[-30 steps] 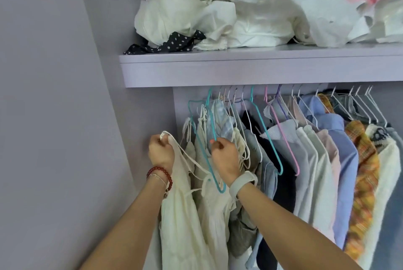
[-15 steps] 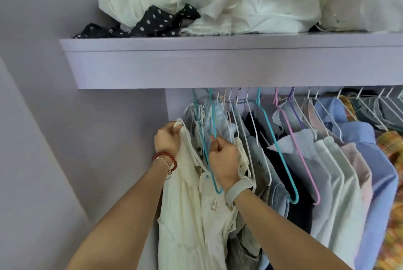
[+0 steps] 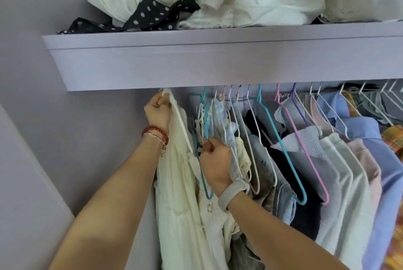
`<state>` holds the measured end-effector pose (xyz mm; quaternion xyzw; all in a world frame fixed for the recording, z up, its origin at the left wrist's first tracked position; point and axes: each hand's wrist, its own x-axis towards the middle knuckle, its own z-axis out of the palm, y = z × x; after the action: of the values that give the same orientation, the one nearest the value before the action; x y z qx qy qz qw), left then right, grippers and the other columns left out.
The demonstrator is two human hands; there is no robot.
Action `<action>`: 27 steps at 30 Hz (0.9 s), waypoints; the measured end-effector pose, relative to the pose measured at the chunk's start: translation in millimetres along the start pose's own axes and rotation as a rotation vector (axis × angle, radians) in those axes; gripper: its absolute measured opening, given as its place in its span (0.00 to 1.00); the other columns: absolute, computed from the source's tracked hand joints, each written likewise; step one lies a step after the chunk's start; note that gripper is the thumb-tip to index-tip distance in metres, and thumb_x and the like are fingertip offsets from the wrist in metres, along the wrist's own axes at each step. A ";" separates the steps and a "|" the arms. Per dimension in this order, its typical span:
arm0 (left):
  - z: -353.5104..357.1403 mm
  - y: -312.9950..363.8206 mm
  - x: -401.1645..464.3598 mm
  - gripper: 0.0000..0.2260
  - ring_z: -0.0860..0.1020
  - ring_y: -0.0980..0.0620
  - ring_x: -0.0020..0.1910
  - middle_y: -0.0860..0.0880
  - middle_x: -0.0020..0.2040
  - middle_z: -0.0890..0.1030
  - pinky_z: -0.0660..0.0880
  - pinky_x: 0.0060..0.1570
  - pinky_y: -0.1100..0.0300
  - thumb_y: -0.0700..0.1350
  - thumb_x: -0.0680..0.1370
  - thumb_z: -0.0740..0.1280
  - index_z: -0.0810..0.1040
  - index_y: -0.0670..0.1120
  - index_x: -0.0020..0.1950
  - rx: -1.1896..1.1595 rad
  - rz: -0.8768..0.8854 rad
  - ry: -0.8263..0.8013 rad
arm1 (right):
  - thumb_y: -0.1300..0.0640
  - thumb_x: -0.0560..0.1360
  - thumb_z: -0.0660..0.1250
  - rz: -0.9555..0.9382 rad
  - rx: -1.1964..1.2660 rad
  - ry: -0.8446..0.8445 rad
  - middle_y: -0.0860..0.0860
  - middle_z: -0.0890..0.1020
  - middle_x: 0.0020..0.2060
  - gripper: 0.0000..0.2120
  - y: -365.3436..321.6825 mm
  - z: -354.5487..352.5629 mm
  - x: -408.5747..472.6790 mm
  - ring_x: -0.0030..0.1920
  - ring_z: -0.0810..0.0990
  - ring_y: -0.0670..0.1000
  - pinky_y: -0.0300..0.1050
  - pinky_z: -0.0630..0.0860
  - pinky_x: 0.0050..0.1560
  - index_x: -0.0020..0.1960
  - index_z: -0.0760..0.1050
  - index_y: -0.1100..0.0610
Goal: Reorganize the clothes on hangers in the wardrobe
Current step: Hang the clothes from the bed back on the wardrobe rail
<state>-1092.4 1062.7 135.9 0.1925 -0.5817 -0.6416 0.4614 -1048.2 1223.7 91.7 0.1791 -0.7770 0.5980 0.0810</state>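
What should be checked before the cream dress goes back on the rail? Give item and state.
1. Left hand grips the top of the cream strappy dress: ok, raised just under the lilac wooden shelf.
2. Right hand holds the teal wire hanger: ok, fingers closed on it.
3. Dress strap seated on a hanger: cannot tell, hidden by the hand.
4. Rail visible for hooking: not ok, the shelf front hides it.
5. Space at the left end: ok, a gap lies between the dress and the wall.
6. Neighbouring white wire hangers clear of the right hand: not ok, they press against it.
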 end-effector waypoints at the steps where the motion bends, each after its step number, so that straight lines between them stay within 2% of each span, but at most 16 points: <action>1: -0.6 -3.5 -3.4 0.07 0.74 0.57 0.36 0.47 0.41 0.75 0.73 0.42 0.65 0.35 0.77 0.62 0.77 0.33 0.51 0.002 -0.005 -0.057 | 0.63 0.77 0.56 0.001 -0.015 0.001 0.60 0.78 0.34 0.11 1.1 -0.2 0.9 0.36 0.74 0.56 0.46 0.69 0.36 0.42 0.75 0.67; 2: -4.1 -12.0 -8.4 0.07 0.75 0.58 0.36 0.49 0.40 0.75 0.72 0.42 0.67 0.35 0.78 0.61 0.77 0.33 0.51 0.081 -0.023 -0.110 | 0.63 0.77 0.56 -0.001 -0.050 0.002 0.60 0.77 0.34 0.11 2.9 -1.0 1.7 0.36 0.74 0.57 0.46 0.69 0.36 0.42 0.74 0.66; 4: -17.7 -41.6 -20.4 0.09 0.78 0.48 0.43 0.49 0.41 0.78 0.74 0.50 0.61 0.38 0.78 0.63 0.78 0.35 0.54 0.356 -0.093 -0.162 | 0.63 0.77 0.55 -0.011 -0.123 -0.002 0.58 0.75 0.32 0.11 7.6 -4.0 1.6 0.34 0.73 0.57 0.46 0.67 0.33 0.38 0.70 0.63; 5: -24.8 -57.1 -25.3 0.11 0.78 0.42 0.49 0.44 0.44 0.80 0.74 0.54 0.54 0.40 0.78 0.63 0.78 0.35 0.55 0.441 -0.145 -0.162 | 0.63 0.77 0.55 -0.019 -0.154 -0.007 0.58 0.73 0.31 0.11 9.2 -6.1 1.4 0.33 0.72 0.56 0.45 0.63 0.32 0.37 0.68 0.61; 7: -35.2 -82.4 -36.7 0.11 0.78 0.37 0.54 0.36 0.51 0.81 0.74 0.57 0.47 0.42 0.78 0.63 0.78 0.36 0.54 0.575 -0.263 -0.189 | 0.63 0.77 0.54 -0.018 -0.229 -0.014 0.59 0.74 0.32 0.10 10.9 -8.2 1.5 0.33 0.70 0.55 0.43 0.60 0.32 0.38 0.68 0.60; 9: -42.9 -98.3 -49.7 0.10 0.78 0.38 0.52 0.37 0.52 0.80 0.77 0.52 0.48 0.42 0.78 0.63 0.80 0.37 0.53 0.628 -0.371 -0.189 | 0.62 0.77 0.54 -0.006 -0.295 -0.011 0.62 0.78 0.36 0.10 11.6 -8.7 1.3 0.34 0.72 0.58 0.43 0.60 0.32 0.42 0.72 0.62; 11: -46.4 -106.1 -66.2 0.08 0.78 0.43 0.47 0.42 0.51 0.80 0.80 0.39 0.56 0.36 0.77 0.63 0.79 0.37 0.54 0.441 -0.540 -0.175 | 0.60 0.78 0.53 -0.014 -0.345 -0.012 0.63 0.79 0.39 0.12 12.0 -8.4 -1.7 0.39 0.76 0.61 0.44 0.61 0.34 0.47 0.73 0.63; 12: -46.9 -106.8 -74.6 0.09 0.77 0.45 0.44 0.43 0.48 0.78 0.78 0.33 0.60 0.33 0.76 0.63 0.78 0.37 0.54 0.358 -0.606 -0.175 | 0.60 0.79 0.52 -0.030 -0.364 -0.022 0.64 0.79 0.41 0.12 12.0 -9.3 -4.3 0.42 0.76 0.62 0.45 0.62 0.34 0.48 0.73 0.63; 14: -47.2 -103.1 -90.2 0.11 0.74 0.49 0.40 0.45 0.44 0.76 0.75 0.33 0.61 0.35 0.76 0.62 0.77 0.37 0.56 0.316 -0.664 -0.200 | 0.59 0.80 0.52 -0.073 -0.382 -0.052 0.63 0.78 0.45 0.13 9.8 -14.3 -10.3 0.45 0.77 0.63 0.44 0.63 0.36 0.52 0.73 0.64; 17: -42.0 -82.1 -106.7 0.14 0.70 0.51 0.33 0.47 0.35 0.72 0.70 0.34 0.60 0.38 0.76 0.61 0.74 0.35 0.60 0.260 -0.653 -0.203 | 0.57 0.81 0.51 -0.135 -0.376 -0.099 0.60 0.73 0.55 0.17 2.9 -27.1 -17.4 0.51 0.76 0.61 0.46 0.69 0.44 0.65 0.68 0.61; 20: -32.0 -49.9 -120.3 0.10 0.71 0.54 0.34 0.49 0.36 0.74 0.71 0.38 0.61 0.38 0.77 0.61 0.77 0.39 0.56 0.204 -0.551 -0.204 | 0.58 0.80 0.52 -0.260 -0.423 -0.138 0.57 0.69 0.58 0.19 0.2 -46.0 -32.5 0.55 0.74 0.58 0.49 0.74 0.52 0.69 0.64 0.61; 23: -19.5 -10.5 -138.8 0.05 0.76 0.56 0.39 0.50 0.41 0.78 0.72 0.41 0.64 0.39 0.79 0.60 0.74 0.44 0.52 0.113 -0.443 -0.319 | 0.63 0.77 0.56 -0.399 -0.487 -0.136 0.56 0.71 0.59 0.17 9.5 -72.4 -56.4 0.60 0.72 0.55 0.46 0.74 0.54 0.65 0.70 0.61; 25: -9.9 9.8 -152.4 0.05 0.77 0.55 0.41 0.49 0.45 0.79 0.73 0.44 0.63 0.42 0.80 0.59 0.74 0.47 0.51 0.104 -0.391 -0.410 | 0.67 0.73 0.59 -0.479 -0.438 -0.017 0.57 0.76 0.56 0.15 15.0 -93.8 -66.8 0.58 0.72 0.53 0.43 0.73 0.54 0.58 0.76 0.62; 27: 2.1 18.8 -163.8 0.11 0.78 0.51 0.45 0.47 0.47 0.79 0.74 0.46 0.60 0.43 0.79 0.62 0.71 0.44 0.60 0.163 -0.340 -0.481 | 0.68 0.70 0.59 -0.504 -0.403 0.116 0.58 0.77 0.52 0.15 19.9 -113.4 -68.2 0.54 0.72 0.52 0.39 0.69 0.55 0.54 0.78 0.63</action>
<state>-1005.2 1199.6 106.4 0.1662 -0.6833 -0.6879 0.1796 -1002.7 1349.1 81.5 0.3117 -0.8052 0.4024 0.3042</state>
